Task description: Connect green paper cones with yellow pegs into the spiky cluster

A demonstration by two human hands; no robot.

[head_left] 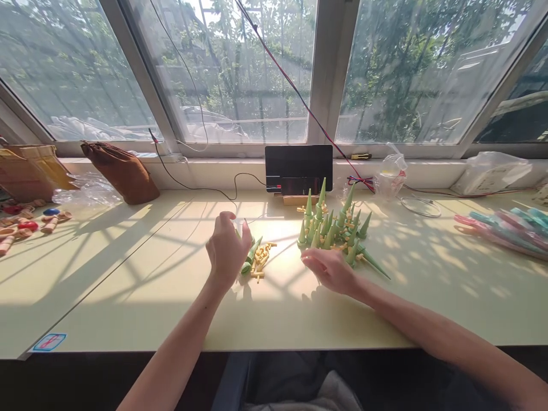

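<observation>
My left hand (pixel 226 248) hovers over the table with its fingers curled and pinched beside a lying green cone (pixel 252 256); what they hold is hidden. A small heap of yellow pegs (pixel 262 258) lies just right of that cone. My right hand (pixel 329 269) rests low on the table with fingers spread, touching the near edge of a cluster of green cones (pixel 334 228), most of them standing upright. Another long green cone (pixel 373 262) lies flat to the right of the cluster.
A black screen (pixel 298 169) stands on a wooden stand at the window sill. A brown pouch (pixel 122 171) and wooden toys (pixel 25 225) lie at the left. Plastic bags (pixel 391 171) and pastel strips (pixel 505 228) sit at the right. Cables cross the pale table (pixel 128 274).
</observation>
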